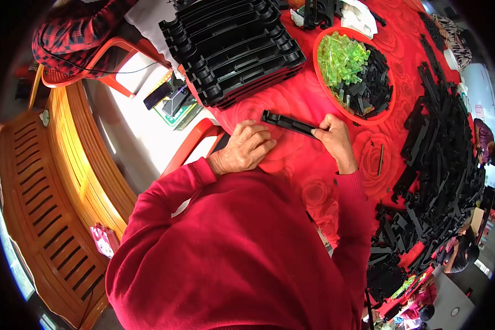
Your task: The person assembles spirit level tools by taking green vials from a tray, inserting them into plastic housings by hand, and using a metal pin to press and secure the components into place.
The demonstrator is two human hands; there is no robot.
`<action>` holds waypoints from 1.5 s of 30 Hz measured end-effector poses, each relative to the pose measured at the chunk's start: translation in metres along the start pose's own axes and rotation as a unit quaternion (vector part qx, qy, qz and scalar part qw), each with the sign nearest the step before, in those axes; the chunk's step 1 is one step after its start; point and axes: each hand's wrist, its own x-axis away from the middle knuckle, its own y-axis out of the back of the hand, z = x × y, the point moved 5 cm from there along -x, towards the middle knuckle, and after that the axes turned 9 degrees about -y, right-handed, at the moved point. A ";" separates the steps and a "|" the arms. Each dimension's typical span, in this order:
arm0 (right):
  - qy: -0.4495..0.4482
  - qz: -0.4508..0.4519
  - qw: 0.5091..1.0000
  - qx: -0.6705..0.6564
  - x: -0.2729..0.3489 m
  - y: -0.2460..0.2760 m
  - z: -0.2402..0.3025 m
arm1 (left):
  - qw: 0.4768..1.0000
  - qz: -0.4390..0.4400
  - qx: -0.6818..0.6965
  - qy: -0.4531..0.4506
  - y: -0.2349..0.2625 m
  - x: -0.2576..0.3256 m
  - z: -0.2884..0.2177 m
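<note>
Gripping a long black plastic strip [289,123] by its right end with the right hand [337,143], with the thumb laid along the top. Slanting the strip's free end up to the left, over the rose-patterned red cloth on the counter [368,146], not far in from the near edge. Cannot tell whether resting on the cloth or lifted just above it. Curling the fingers of the left hand [245,147] loosely, just beside that free end; cannot tell whether holding anything small within.

Toward the far left corner of the counter, a stack of black ribbed trays [231,55]. Toward the far edge, beyond the right hand, a round orange-red basin [338,104], with translucent yellow-green pieces [341,55] on its left side and small black pieces [375,77] on its right. By the far edge, behind the basin, a crumpled white bag [359,19]. To the right of the right hand, a thin rod [380,159] flat on the cloth. Along the right edge, down toward the near right corner, a long jumbled heap of black strips [443,143].
</note>
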 end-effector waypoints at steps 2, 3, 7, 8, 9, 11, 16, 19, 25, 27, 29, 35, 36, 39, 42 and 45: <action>0.019 -0.010 1.000 0.003 0.000 0.000 0.000 | 1.000 0.012 -0.012 0.006 0.001 0.000 0.003; 0.018 -0.011 1.000 0.001 0.000 0.000 -0.001 | 1.000 0.014 -0.011 0.008 0.000 -0.002 0.004; -0.015 0.000 1.000 0.020 -0.001 0.000 -0.004 | 1.000 0.007 -0.012 0.009 0.001 -0.017 0.009; -0.016 -0.001 1.000 0.027 0.000 0.001 -0.003 | 0.999 -0.002 0.006 0.042 0.001 -0.024 0.013; -0.017 -0.001 1.000 0.025 0.000 0.001 -0.002 | 0.997 -0.011 0.024 0.077 0.001 -0.031 0.016; -0.023 -0.002 0.999 0.022 0.001 0.001 0.001 | 0.992 0.003 0.041 0.119 -0.009 -0.046 0.022; -0.033 -0.003 0.999 0.023 0.004 0.002 0.005 | 0.954 0.237 0.033 0.178 -0.053 -0.074 0.044; -0.033 -0.012 0.999 0.023 0.006 0.003 0.008 | 0.931 0.300 0.049 0.203 -0.063 -0.077 0.058; -0.027 -0.011 0.999 0.033 0.006 0.006 0.010 | 0.891 0.355 0.132 0.249 -0.067 -0.069 0.075; -0.025 -0.011 0.999 0.040 0.006 0.006 0.009 | 0.878 0.368 0.150 0.267 -0.068 -0.072 0.079; -0.013 -0.025 0.999 0.039 0.004 0.006 0.009 | 0.864 0.363 0.172 0.304 -0.074 -0.067 0.085; -0.050 0.027 0.996 0.067 0.002 0.004 0.011 | 0.826 0.411 0.160 0.350 -0.075 -0.068 0.087; -0.051 0.028 0.996 0.065 0.002 0.004 0.010 | 0.825 0.413 0.160 0.351 -0.074 -0.068 0.087; -0.055 0.030 0.996 0.064 0.002 0.003 0.010 | 0.822 0.399 0.177 0.366 -0.073 -0.065 0.087; -0.050 0.014 0.996 0.075 0.004 0.004 0.010 | 0.824 0.371 0.207 0.374 -0.076 -0.054 0.086; -0.037 0.020 0.997 0.068 0.005 0.002 0.009 | 0.883 0.309 0.194 0.295 -0.064 -0.059 0.075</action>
